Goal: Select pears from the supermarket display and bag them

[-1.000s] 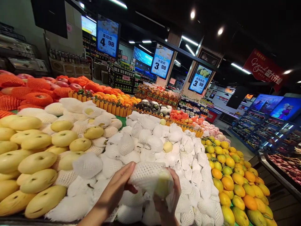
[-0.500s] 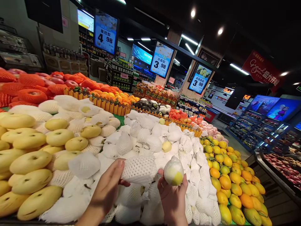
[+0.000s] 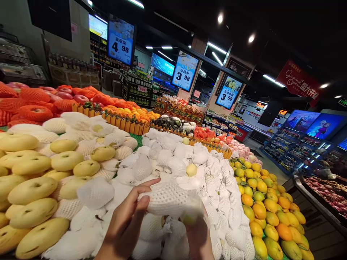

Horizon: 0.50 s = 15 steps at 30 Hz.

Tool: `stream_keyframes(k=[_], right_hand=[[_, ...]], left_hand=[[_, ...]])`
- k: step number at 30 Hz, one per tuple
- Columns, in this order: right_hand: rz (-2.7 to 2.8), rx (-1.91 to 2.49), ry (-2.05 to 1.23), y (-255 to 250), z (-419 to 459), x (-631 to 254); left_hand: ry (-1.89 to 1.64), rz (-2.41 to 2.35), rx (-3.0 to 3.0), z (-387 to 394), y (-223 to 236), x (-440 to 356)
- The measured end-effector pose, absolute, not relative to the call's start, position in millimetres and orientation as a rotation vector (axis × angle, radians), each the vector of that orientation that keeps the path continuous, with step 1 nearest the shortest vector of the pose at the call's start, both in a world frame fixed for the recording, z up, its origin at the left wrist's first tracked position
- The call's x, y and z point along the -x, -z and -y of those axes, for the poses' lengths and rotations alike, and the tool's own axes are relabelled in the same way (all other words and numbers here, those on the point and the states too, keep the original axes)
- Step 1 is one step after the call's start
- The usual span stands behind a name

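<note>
My left hand [image 3: 127, 216] grips the left end of a white foam net sleeve [image 3: 165, 198], thumb in front and fingers behind. The sleeve lies sideways over the display. At its right end is a pear [image 3: 189, 216], pale green with white wrapping on part of it and blurred by motion. My right hand [image 3: 200, 231] is closed around this pear; its fingers are mostly hidden. Whether the pear's tip is inside the sleeve, I cannot tell. Below and behind both hands lie many white-wrapped pears [image 3: 226, 206], and one bare pear [image 3: 191, 170] sits among them.
Large yellow pears [image 3: 32, 189] are heaped at the left. Orange-netted apples [image 3: 35, 112] lie behind them. Yellow-orange citrus-like fruit [image 3: 262, 202] slopes down at the right. A low orange picket fence [image 3: 121, 124] edges the back of the display, with price screens [image 3: 185, 70] hanging above.
My right hand has brought the pear left and down against the sleeve's right end. The sleeve has shifted slightly right, and my left thumb has come over its front.
</note>
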State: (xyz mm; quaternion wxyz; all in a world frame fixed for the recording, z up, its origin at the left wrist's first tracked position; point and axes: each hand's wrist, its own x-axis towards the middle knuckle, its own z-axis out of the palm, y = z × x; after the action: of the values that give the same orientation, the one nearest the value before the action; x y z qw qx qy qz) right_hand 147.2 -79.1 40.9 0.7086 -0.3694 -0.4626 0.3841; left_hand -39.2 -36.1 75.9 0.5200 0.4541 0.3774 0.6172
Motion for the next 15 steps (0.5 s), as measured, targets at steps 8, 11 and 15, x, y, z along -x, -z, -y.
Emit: stream_keyframes(k=[8, 11, 15], right_hand=[[1.320, 1.004, -0.531, -71.1, 94.8, -152.4], [1.426, 1.069, -0.151, -73.7, 93.6, -157.1], [1.521, 1.077, -0.051, -70.9, 92.8, -165.3]], left_hand=[[-1.403, -0.830, -1.182, 38.4, -78.9, 43.0], [-1.350, -0.860, -1.185, 42.9, -89.8, 42.3], [-1.324, -0.927, -1.366, 38.1, -86.7, 45.6]])
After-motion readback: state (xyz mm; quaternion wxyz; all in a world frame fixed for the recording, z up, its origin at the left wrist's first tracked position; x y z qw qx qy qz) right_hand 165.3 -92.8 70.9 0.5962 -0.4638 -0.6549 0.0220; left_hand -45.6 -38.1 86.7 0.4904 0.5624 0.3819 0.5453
